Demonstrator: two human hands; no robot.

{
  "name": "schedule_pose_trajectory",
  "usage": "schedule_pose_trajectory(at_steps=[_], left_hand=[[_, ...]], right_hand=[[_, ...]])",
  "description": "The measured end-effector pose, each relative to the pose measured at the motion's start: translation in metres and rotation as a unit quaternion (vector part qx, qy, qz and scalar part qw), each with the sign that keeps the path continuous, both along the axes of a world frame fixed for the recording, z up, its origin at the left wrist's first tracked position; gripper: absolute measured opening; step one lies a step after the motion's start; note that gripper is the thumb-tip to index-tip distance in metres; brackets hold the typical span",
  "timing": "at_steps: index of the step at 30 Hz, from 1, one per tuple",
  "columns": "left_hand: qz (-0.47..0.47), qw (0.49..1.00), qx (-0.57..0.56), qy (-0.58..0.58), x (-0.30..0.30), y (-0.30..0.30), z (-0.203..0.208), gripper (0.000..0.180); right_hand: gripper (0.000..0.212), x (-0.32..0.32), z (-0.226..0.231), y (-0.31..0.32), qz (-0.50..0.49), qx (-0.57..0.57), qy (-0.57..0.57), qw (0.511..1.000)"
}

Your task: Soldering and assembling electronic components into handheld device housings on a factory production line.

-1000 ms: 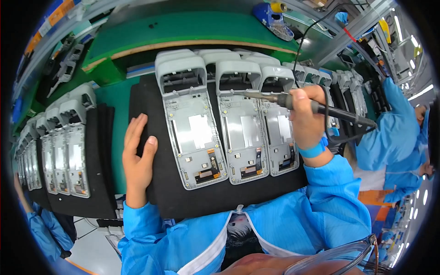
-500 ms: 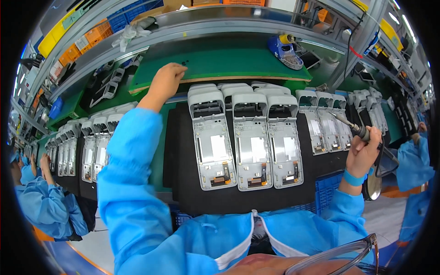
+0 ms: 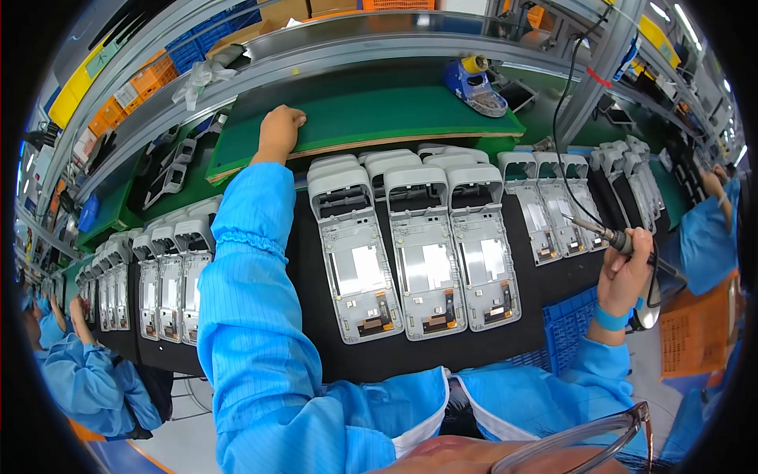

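Over a green shelf [image 3: 371, 110], left hand [image 3: 279, 133] curls, contents unclear; right hand [image 3: 626, 268] grips a dark-handled soldering iron [image 3: 611, 235].

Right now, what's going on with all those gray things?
Someone in blue sleeves is sitting or standing at a bench. Their right hand holds a thin tool with a cord, off to the right of three gray cases in front. Those lie on a black mat, insides showing. The left hand is at the green shelf, fingers curled; I can't tell if it holds anything.
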State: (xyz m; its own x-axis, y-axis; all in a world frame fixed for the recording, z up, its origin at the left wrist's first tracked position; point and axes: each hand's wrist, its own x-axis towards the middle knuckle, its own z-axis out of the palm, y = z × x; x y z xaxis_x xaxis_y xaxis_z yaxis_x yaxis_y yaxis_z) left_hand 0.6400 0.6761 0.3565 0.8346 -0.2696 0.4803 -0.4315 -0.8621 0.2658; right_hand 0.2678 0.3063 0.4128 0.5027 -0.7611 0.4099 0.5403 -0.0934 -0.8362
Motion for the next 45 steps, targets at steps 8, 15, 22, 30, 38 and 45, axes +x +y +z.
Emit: schedule_pose_trajectory(at_steps=[8,15,22,30,38,45], left_hand=[[0.048,0.992,0.114,-0.006,0.0,-0.004,0.003,0.013],[0.026,0.985,-0.169,-0.004,-0.003,0.008,0.008,0.013],[-0.22,0.484,-0.782,0.325,-0.084,0.027,0.054,0.034],[-0.219,0.319,-0.791,0.474,-0.266,-0.005,0.077,0.015],[-0.185,0.32,-0.687,0.626,-0.399,-0.116,0.044,0.017],[-0.218,0.372,-0.624,0.652,-0.418,-0.183,0.027,0.023]], right_hand=[[0.019,0.002,0.0,0.003,0.008,0.01,-0.004,1.0],[0.019,-0.003,-0.001,0.002,0.024,0.018,0.005,1.0],[0.027,-0.017,0.007,-0.012,0.159,0.039,-0.044,0.986],[0.028,-0.062,0.02,-0.037,0.143,-0.08,0.02,0.986],[0.024,-0.092,0.007,-0.021,0.271,-0.196,0.193,0.922],[0.019,-0.098,-0.006,-0.003,0.296,-0.348,0.232,0.859]])
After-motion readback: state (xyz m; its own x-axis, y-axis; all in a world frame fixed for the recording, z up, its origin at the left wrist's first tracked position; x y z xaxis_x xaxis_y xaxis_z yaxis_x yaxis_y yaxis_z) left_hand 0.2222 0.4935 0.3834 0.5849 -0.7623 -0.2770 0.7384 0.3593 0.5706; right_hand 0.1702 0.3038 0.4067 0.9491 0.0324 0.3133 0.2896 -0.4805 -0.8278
